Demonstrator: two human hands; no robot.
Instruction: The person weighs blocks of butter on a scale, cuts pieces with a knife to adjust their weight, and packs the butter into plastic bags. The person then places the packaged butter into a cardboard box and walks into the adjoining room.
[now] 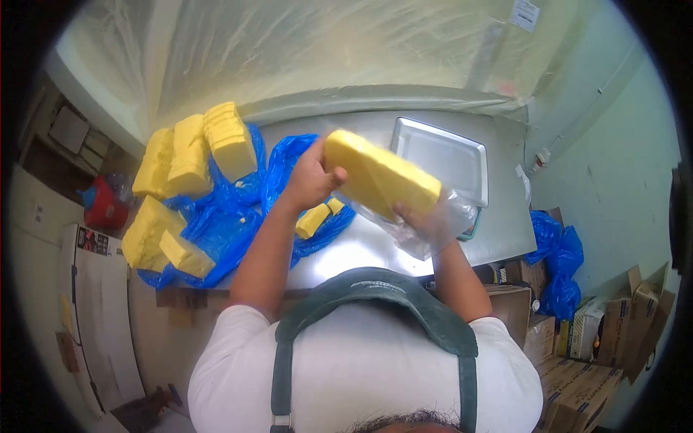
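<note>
Held tilted over the metal table is a thick yellow slab, butter- or cheese-like. My left hand is closed on its left end, thumb on the near face. My right hand grips the lower right end. A clear plastic bag hangs crumpled about the right hand and wrist; how far it covers the slab is hard to tell. Small yellow pieces lie below my left hand in a blue plastic bag.
Big yellow blocks stand on blue plastic sheeting at the left. A metal tray lies at the back right. Plastic sheeting covers the back wall. Cardboard boxes and blue bags are at the right.
</note>
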